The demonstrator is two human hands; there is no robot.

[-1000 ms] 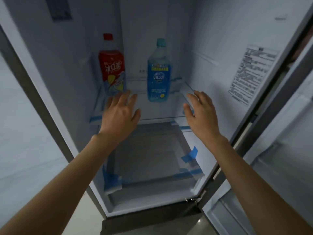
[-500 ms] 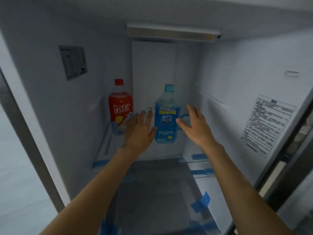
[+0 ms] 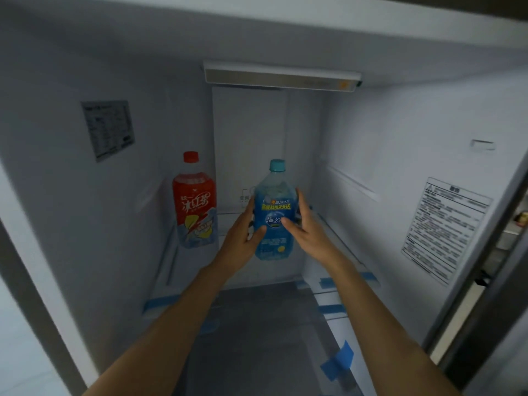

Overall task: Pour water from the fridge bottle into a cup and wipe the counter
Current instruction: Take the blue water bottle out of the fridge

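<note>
A blue-labelled bottle (image 3: 274, 207) with a teal cap stands upright on the glass shelf (image 3: 334, 224) inside the open fridge. My left hand (image 3: 243, 232) wraps its left side, thumb across the label. My right hand (image 3: 305, 224) wraps its right side, thumb on the label too. Both hands hold the bottle between them. No cup or counter is in view.
A red-labelled bottle (image 3: 195, 201) with a red cap stands on the same shelf, to the left of the blue one. The fridge walls close in on both sides, with a light bar (image 3: 281, 78) overhead. Blue tape strips (image 3: 337, 361) mark the lower shelves.
Both hands reached deeper into the fridge and closed around the blue bottle from either side. The camera moved closer and tilted up.
</note>
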